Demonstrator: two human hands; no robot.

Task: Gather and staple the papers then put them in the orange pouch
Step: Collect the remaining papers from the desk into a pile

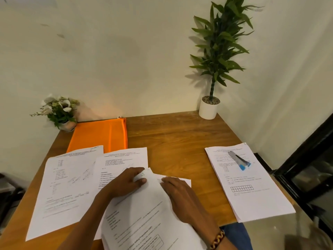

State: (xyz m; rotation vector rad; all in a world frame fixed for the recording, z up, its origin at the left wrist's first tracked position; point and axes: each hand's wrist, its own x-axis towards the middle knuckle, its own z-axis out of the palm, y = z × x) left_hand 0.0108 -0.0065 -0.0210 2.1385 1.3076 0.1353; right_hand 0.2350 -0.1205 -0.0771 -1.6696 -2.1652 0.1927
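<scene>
Pinching the top corner of a curled white printed sheet (144, 210) between thumb and fingers, the left hand (124, 183) sits near the middle of the wooden bench (171, 134), while the right hand (180, 193) lies flat with fingers together on that same sheet, just beside the left at its three o'clock. Under the left wrist, two more white printed sheets (72, 186) lie overlapped, spreading toward nine o'clock from the hands. Up at eleven o'clock, well apart from both hands, the flat orange fabric pouch (100, 135) rests against the wall, its near edge tucked under the tops of those sheets. Over at three o'clock, a separate stack of white printed papers (252, 192) lies askew near the bench's right edge, with a silver and blue stapler (239, 160) on its upper part. A small pot of white flowers (59, 110) stands at the far left corner, a tall green plant in a white pot (209, 109) at one o'clock. A braided bracelet (218, 239) circles the right wrist.
</scene>
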